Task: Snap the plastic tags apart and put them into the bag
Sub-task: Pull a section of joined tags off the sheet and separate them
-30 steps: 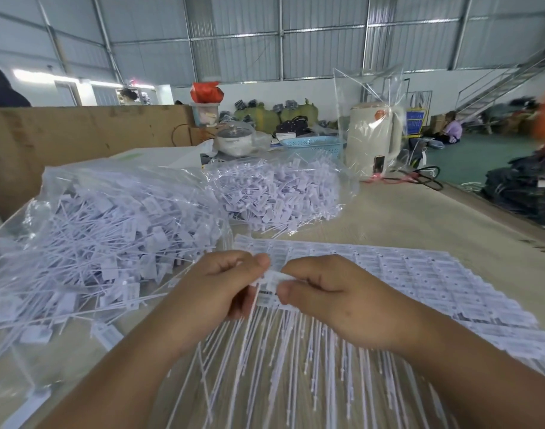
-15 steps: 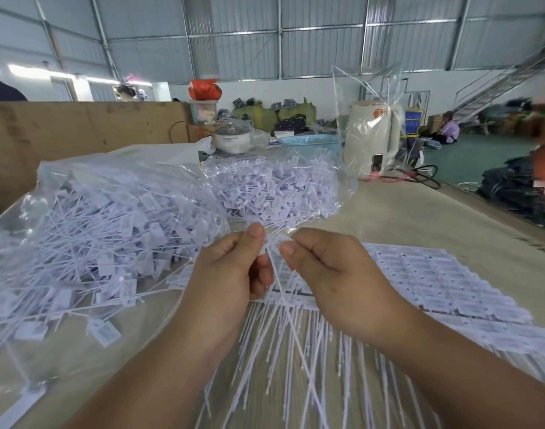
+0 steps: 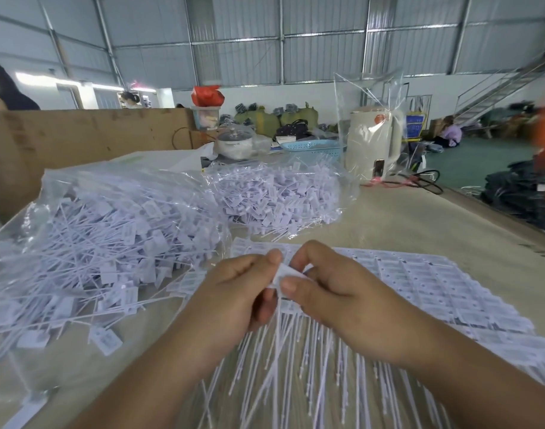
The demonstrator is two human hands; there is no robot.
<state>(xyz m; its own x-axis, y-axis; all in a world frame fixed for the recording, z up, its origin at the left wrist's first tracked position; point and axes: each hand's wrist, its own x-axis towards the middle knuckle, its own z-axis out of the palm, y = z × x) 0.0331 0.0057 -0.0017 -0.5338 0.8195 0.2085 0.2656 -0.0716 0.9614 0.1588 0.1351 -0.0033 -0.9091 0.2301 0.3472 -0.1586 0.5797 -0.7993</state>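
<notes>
A long strip of joined white plastic tags (image 3: 425,283) lies across the table, thin tails pointing toward me. My left hand (image 3: 234,292) and my right hand (image 3: 330,292) meet at the strip's left end. Between their fingertips both pinch the head of a white tag (image 3: 285,273), my right thumb pressed on its lower edge. Its tail hangs down between my hands. A clear bag (image 3: 88,230) full of loose separated tags lies to the left, its mouth near my left hand. A second filled bag (image 3: 274,196) lies behind.
A cream kettle (image 3: 373,144) under a clear wrapper stands at the back right beside cables. A blue basket (image 3: 311,148) and a small pot (image 3: 235,144) sit behind the bags. A cardboard wall (image 3: 79,140) runs along the left. The table's right edge drops to the floor.
My hands rose with a tag from the strip half a second ago, then came back down. Now both pinch the tag head just above the strip's left end.
</notes>
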